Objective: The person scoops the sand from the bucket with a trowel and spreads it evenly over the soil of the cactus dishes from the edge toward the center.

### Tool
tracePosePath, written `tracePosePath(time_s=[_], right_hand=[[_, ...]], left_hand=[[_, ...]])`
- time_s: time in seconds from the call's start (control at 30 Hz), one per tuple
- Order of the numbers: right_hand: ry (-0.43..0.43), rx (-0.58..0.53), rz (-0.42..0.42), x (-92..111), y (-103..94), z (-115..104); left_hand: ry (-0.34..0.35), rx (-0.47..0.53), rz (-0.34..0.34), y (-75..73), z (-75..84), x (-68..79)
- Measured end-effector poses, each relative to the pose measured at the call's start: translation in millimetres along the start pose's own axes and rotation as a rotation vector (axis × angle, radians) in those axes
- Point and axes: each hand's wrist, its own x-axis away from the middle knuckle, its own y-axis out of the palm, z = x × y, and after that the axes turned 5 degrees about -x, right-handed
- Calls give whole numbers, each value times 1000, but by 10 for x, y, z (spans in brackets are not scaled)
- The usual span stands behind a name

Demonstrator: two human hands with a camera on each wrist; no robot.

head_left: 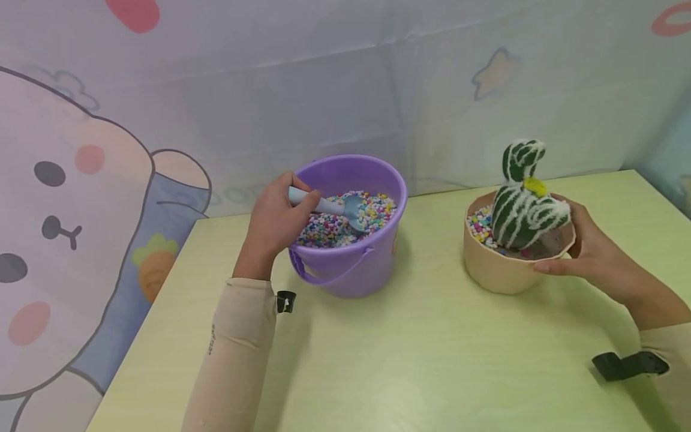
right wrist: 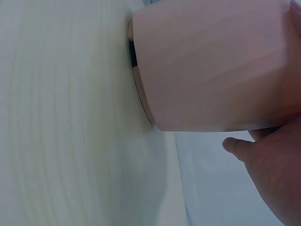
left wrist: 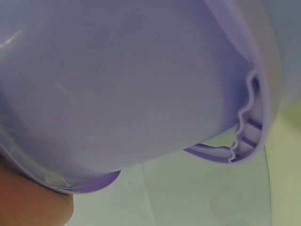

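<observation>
My left hand (head_left: 272, 216) grips the pale blue handle of a small toy shovel (head_left: 353, 211). The shovel's blade lies against colourful pebbles (head_left: 330, 231) inside a purple bucket (head_left: 358, 270), whose handle hangs down in front. The left wrist view is mostly the outside of the bucket (left wrist: 117, 84). On the right, my right hand (head_left: 599, 261) holds a beige flowerpot (head_left: 496, 270) by its right side, thumb at the front rim. A green-and-white knitted cactus (head_left: 515, 216) with a yellow flower leans in the pot. Pebbles cover the pot's left part; brown filling shows at right.
The bucket and pot stand apart on a light wood-grain table (head_left: 378, 366). Behind them hangs a pale printed cloth (head_left: 335, 96), with a large cartoon bear (head_left: 81, 240) at the left. A black wrist strap (head_left: 628, 365) shows by the right sleeve.
</observation>
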Motion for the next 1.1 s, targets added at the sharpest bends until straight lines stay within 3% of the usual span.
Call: tracePosePath(time_s=[0.2,0.47,0.8,1.1], right_hand=[[49,-14,-1,0,17,-5],[-4,7,-3,7,4,44],[3,20,8,17,-10,37],[-7,24,39,13,26,33]], left_hand=[[4,30,-7,4,-11,26],[-1,101,-44,11,-35,2],[86,163,-110,-53,-60,15],[23,136,-112,-34,-36,21]])
